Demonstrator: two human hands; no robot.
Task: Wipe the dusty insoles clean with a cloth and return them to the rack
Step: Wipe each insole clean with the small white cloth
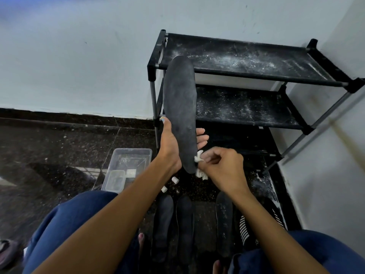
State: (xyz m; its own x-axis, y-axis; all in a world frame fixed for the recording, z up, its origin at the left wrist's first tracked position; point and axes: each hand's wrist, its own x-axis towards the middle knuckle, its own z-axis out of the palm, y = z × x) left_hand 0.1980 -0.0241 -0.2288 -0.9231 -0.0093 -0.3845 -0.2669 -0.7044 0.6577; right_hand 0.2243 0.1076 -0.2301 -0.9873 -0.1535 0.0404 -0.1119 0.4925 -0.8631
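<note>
My left hand (170, 147) holds a long dark grey insole (180, 107) upright by its lower half, thumb on the left edge and fingers showing behind the right edge. My right hand (221, 167) is closed on a small white cloth (198, 158) pressed against the insole's heel end. Three more dark insoles lie side by side on the floor between my knees: one on the left (164, 222), one in the middle (184, 224), one on the right (224, 220). The black shoe rack (256, 76) stands against the wall, its shelves speckled with white dust.
A clear plastic box (128, 169) with a smaller container inside sits on the dark floor at the left. Two small white wads (174, 179) lie near it. A striped black-and-white item (244, 230) lies by the right insole. My knees in blue trousers (65, 220) frame the bottom.
</note>
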